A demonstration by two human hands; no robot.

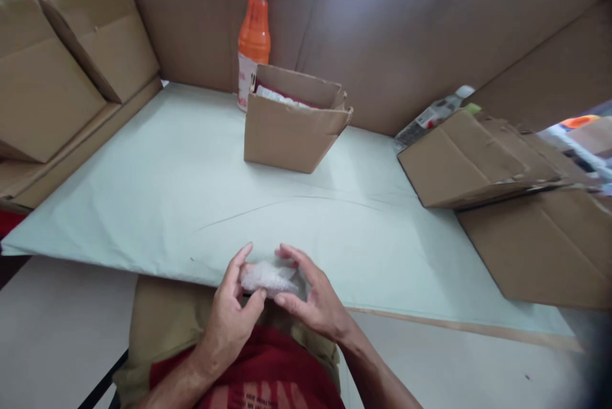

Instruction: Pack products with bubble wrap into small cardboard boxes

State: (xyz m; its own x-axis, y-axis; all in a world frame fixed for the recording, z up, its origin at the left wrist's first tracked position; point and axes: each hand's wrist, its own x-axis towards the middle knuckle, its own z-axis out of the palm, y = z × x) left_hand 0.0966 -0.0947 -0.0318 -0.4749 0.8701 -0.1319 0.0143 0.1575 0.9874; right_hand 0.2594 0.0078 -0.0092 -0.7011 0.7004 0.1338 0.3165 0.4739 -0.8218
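Observation:
A small bundle of bubble wrap [268, 278] sits between my two hands at the near edge of the table, above my lap. My left hand [236, 301] curls round its left end, with the thumb pressed on the near side. At the other end, my right hand [310, 294] holds the wrap with thumb below and fingers arched over the top. Whatever is inside the wrap cannot be made out.
An open cardboard box [291, 135] with packed contents stands mid-table, an orange bottle [255, 36] behind it. Cardboard boxes [478, 157] and a clear bottle [433, 116] are at the right. More cardboard boxes [52, 71] stand left. A cardboard wall [382, 33] closes the back.

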